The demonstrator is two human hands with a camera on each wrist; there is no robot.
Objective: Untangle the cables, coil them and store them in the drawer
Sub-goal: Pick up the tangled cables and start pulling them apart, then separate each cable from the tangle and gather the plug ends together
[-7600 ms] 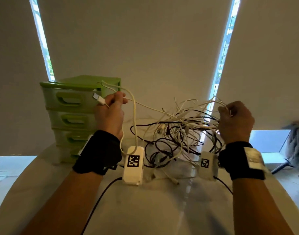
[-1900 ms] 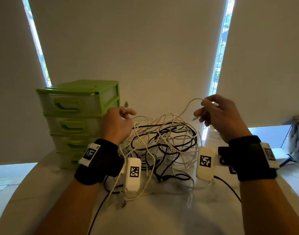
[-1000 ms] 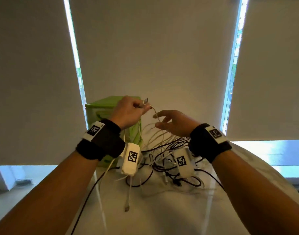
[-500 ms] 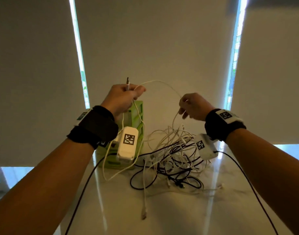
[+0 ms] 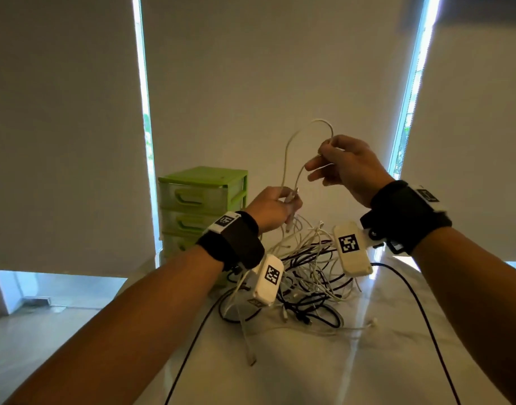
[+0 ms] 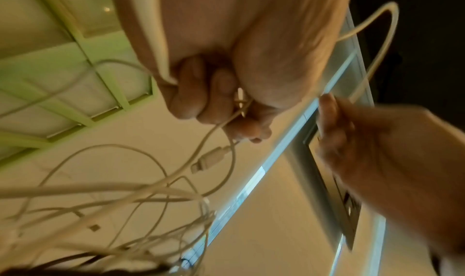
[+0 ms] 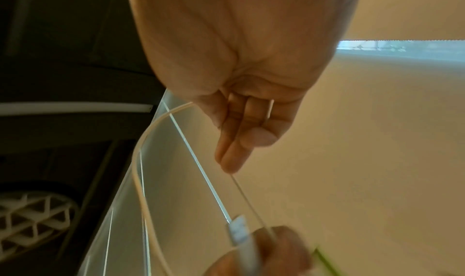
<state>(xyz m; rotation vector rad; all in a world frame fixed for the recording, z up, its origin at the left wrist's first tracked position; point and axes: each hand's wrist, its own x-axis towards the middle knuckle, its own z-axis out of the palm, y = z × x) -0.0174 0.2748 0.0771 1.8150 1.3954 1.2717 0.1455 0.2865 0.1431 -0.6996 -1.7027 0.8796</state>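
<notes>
Head view: both hands were raised over the cable tangle, sharing one white cable.

Going left to right, the green drawer unit point(image 5: 202, 197) stood closed at about ten o'clock of the table point(image 5: 309, 369). Next, the left hand point(image 5: 270, 210) was curled tight around the white cable point(image 5: 286, 153) near its plug. The cable arched up and over to the right hand point(image 5: 346, 166), higher at one o'clock, which pinched it between thumb and fingertips with the other fingers loosely bent. Beneath both wrists the tangle of white and black cables point(image 5: 306, 276) lay on the table, just beside the drawers.
</notes>
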